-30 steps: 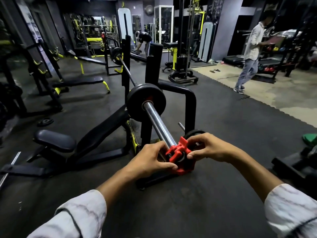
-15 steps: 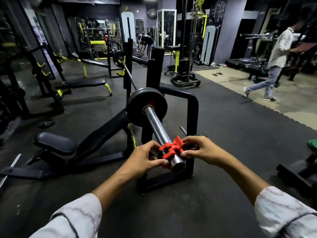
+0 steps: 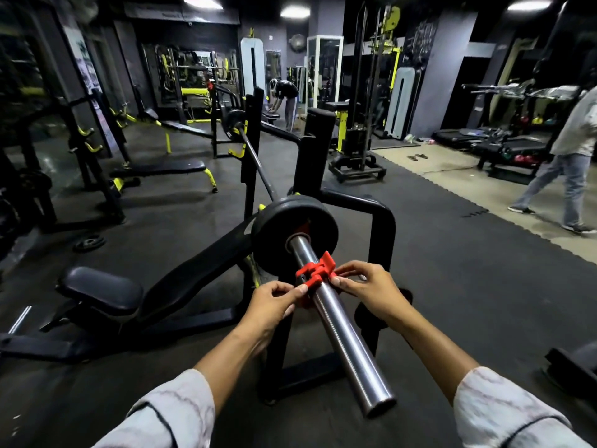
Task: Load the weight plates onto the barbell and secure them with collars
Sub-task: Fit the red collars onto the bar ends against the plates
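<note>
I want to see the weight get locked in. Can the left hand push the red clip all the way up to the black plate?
Probably yes. The left hand already pinches the red clip with the right hand, and only bare bar lies between it and the black plate.

No legible txt anywhere you can use. Far weight plate (image 3: pixel 233 121) has a small pale label, too blurred to read. Poster (image 3: pixel 84 64) on the left pillar and dark wall panel (image 3: pixel 424 36) top right show marks only, unreadable.
</note>
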